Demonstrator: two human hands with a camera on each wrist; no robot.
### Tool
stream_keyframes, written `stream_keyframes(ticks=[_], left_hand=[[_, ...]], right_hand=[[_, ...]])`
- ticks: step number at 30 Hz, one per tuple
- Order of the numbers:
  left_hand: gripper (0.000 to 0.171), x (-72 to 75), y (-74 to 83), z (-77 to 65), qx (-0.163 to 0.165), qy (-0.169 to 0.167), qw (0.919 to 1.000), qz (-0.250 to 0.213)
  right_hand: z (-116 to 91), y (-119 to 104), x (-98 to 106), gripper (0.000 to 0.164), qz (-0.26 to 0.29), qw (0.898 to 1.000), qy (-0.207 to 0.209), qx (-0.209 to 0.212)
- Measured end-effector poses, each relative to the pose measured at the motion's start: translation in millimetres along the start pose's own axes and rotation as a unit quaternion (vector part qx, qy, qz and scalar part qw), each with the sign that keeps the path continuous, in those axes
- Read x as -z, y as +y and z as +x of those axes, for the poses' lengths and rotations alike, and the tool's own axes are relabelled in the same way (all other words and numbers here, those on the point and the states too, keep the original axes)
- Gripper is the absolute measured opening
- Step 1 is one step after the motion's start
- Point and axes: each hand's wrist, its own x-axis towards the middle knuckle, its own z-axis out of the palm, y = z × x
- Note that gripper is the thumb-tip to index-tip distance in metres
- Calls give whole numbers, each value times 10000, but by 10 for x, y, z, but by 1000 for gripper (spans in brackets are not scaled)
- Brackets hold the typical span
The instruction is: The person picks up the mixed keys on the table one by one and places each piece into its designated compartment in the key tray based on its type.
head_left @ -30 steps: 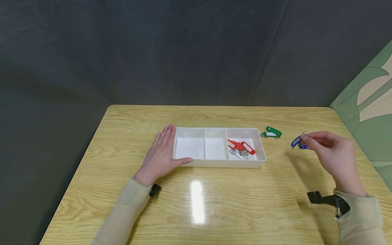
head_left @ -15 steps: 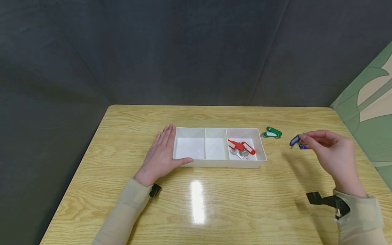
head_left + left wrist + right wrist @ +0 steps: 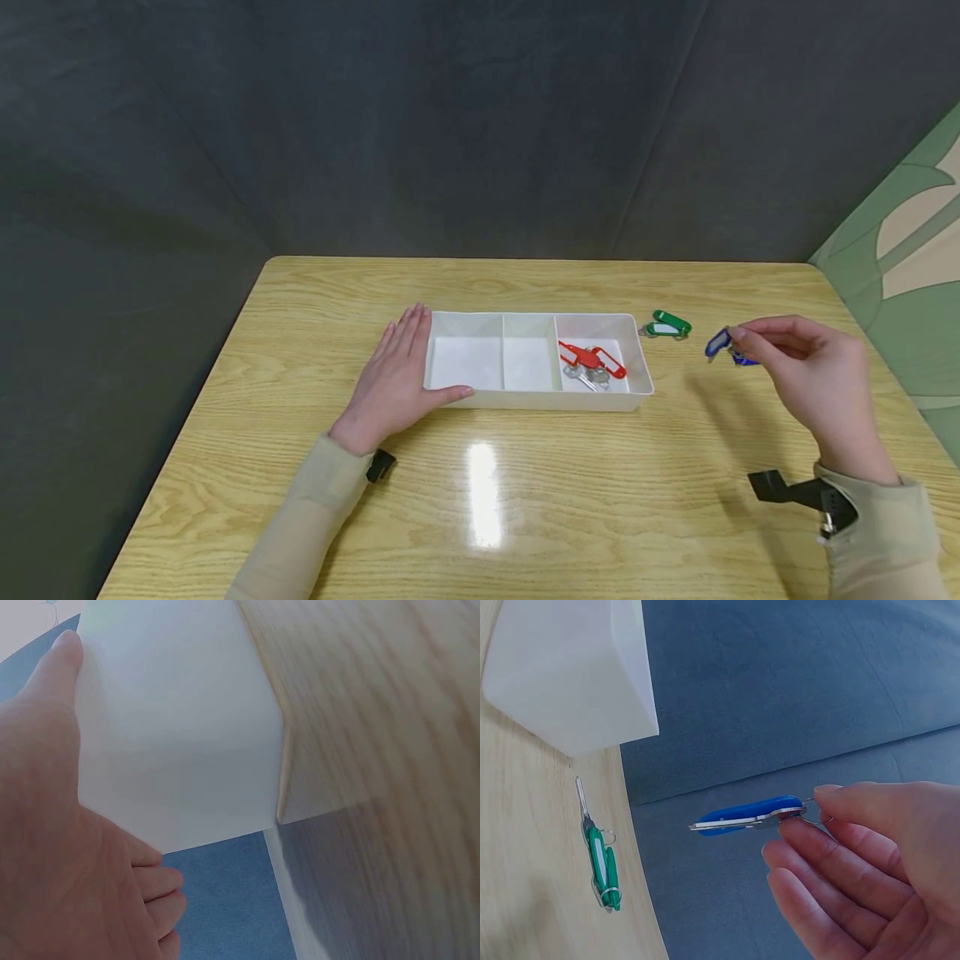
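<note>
A white divided tray (image 3: 562, 401) sits on the table, and my left hand (image 3: 393, 379) rests with straight fingers against its left end, thumb along the front rim. Its right compartment holds keys with red tags (image 3: 585, 356); the middle and left compartments hold nothing. My right hand (image 3: 821, 383) is raised right of the tray, pinching by the ring a bunch of keys with blue tags (image 3: 754, 812) between thumb and forefinger. Beyond the tray's right end lie keys with green tags (image 3: 600, 862) on the tabletop.
The wooden table (image 3: 585, 517) ends at a dark cloth partition (image 3: 480, 133) behind it. At the right stands a panel with a green leaf pattern (image 3: 915, 275). Black straps (image 3: 806, 492) circle the wrists.
My right hand has shifted slightly left, and the blue-tagged keys have moved and turned a little with it. The left hand and the tray stay where they were.
</note>
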Motion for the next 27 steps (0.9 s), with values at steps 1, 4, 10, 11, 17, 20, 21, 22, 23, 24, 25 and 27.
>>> stream_keyframes(ticks=[1,4,10,11,17,20,21,22,23,24,25,27], left_hand=[[126,-1,-1,-1,-3,1,10000,1],[126,-3,-1,-3,-11,7,10000,-3],[125,-8,-4,-3,-24,10,10000,24],[125,-9,-4,-3,-25,9,10000,24],[126,-13,-5,-1,-56,65,10000,10],[126,-14,-9,3,-64,87,9999,20],[126,-14,-10,4,-61,82,9999,21],[126,-15,-10,5,-61,83,9999,21],[126,-16,-10,6,-56,70,10000,22],[126,-17,-11,7,-55,70,10000,28],[126,-19,-11,8,-54,70,10000,31],[126,-20,-11,9,-45,56,10000,34]], right_hand=[[0,-5,-4,27,8,10000,2,24],[-1,-22,-18,26,44,10000,1,78],[-9,-57,-42,26,22,9999,-13,142],[-9,-62,-47,26,23,9999,-17,157],[-1,-98,-77,23,110,9994,-39,335],[-1,-119,-88,22,118,9991,-48,397],[-2,-127,-90,21,96,9991,-45,410],[-3,-134,-93,21,91,9991,-49,414],[-4,-141,-96,21,88,9991,-58,415],[-5,-147,-99,21,85,9991,-64,415],[-6,-153,-102,21,79,9991,-66,418],[-9,-163,-105,21,49,9990,-72,431]])
